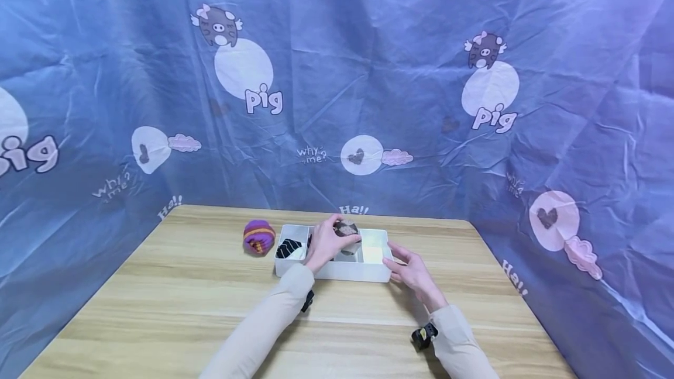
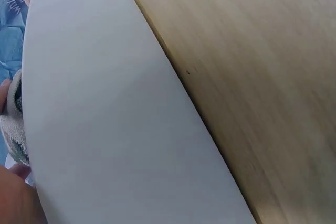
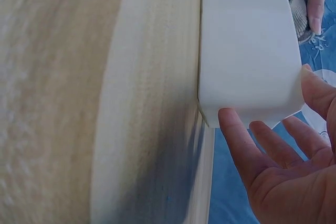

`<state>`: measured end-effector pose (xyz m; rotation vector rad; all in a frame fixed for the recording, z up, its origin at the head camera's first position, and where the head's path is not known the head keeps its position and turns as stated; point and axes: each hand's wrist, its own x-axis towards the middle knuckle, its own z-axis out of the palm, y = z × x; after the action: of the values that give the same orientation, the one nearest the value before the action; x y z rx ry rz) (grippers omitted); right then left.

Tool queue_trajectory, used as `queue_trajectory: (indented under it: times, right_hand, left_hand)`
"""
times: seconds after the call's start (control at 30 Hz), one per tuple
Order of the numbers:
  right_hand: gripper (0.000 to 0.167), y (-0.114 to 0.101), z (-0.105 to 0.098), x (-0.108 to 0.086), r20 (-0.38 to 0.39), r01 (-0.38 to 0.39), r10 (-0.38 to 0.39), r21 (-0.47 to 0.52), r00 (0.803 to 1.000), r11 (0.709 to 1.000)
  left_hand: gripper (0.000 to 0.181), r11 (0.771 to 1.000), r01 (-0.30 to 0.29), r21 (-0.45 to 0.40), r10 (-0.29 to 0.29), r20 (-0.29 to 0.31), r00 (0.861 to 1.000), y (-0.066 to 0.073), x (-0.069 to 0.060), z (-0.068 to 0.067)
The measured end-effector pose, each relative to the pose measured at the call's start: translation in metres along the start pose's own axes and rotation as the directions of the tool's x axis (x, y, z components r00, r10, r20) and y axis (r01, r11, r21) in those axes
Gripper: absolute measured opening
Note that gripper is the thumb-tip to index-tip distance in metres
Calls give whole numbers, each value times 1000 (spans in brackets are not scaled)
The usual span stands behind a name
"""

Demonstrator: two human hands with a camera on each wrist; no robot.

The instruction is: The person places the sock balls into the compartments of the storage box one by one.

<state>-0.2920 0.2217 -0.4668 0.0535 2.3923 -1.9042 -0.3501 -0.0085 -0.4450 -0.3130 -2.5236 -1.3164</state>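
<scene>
Count 2 hands [image 1: 327, 243] [image 1: 413, 274] | 1 white box [image 1: 353, 272] | 3 fabric bundles [image 1: 258, 237] [image 1: 289, 248] [image 1: 346, 228] plainly visible | 2 wrist devices [image 1: 423, 337] [image 1: 307, 301] | 1 table [image 1: 358, 332]

Arms [image 1: 263, 329] reach forward, left fingers [image 1: 330, 221] pinching, right fingers [image 3: 239, 142] spread.

white box [image 1: 358, 272] partly behind left hand [image 1: 325, 243], patterned cloth [image 1: 346, 228] partly covered, right hand [image 3: 287, 179] cropped in wrist view

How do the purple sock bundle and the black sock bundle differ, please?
The purple sock bundle has orange bands; the black sock bundle has pale stripes. The purple one lies on the table, outside the white box; the black one lies inside, at its left end. Both are striped.
</scene>
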Motion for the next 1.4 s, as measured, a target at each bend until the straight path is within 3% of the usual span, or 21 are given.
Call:
queue_trajectory:
  times: [0.37,0.57,0.87,1.0,1.23,1.4]
  right_hand:
    - [63,1,2,0,0,8,-8,-11,1000,1000]
    - [63,1,1,-1,2,9,-9,-17,1000,1000]
    - [63,-1,2,-1,3,5,-5,-23,1000,1000]
    - [62,-1,2,-1,5,-2,2,-28,1000,1000]
    - [63,-1,3,-1,7,-3,3,-12,1000,1000]
    - [63,-2,2,0,11,1,-1,5,1000,1000]
  left_hand:
    - [51,996,-42,84,40,25,999,-2,-1,3]
    - [42,996,-42,84,39,42,998,-5,2,2]
    - [43,997,-55,62,51,58,997,-6,4,-1]
    - [36,999,-47,9,47,34,998,-8,4,-3]
    - [25,978,22,-209,-17,29,999,-8,6,-9]
    - [22,977,14,-214,-13,5,1000,-8,7,-15]
